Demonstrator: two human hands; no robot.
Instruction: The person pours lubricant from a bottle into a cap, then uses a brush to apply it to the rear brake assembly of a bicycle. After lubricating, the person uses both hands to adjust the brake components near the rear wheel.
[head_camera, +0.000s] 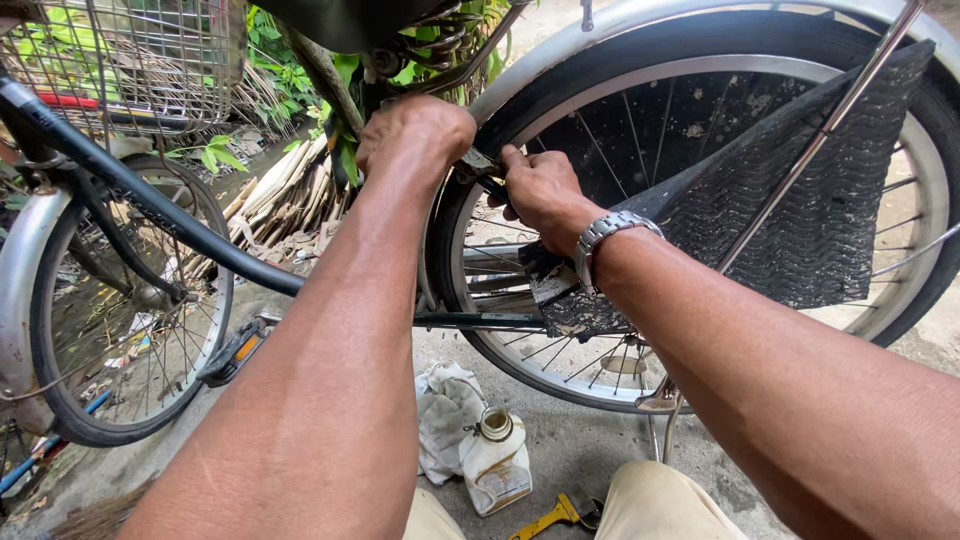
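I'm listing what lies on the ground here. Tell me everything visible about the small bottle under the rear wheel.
The small cream plastic bottle stands upright on the grey concrete floor, below the bicycle's rear wheel. Its cap is off, showing a round open neck. The sides look grimy and stained. A crumpled white rag lies against its left side; neither hand touches it.

Daylit outdoor concrete ground, green leaves and stacked dry stalks behind.

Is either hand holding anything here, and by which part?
Both the left hand and right hand close around something small at the rear fender; the fingers hide it, so thing and hold cannot be told.
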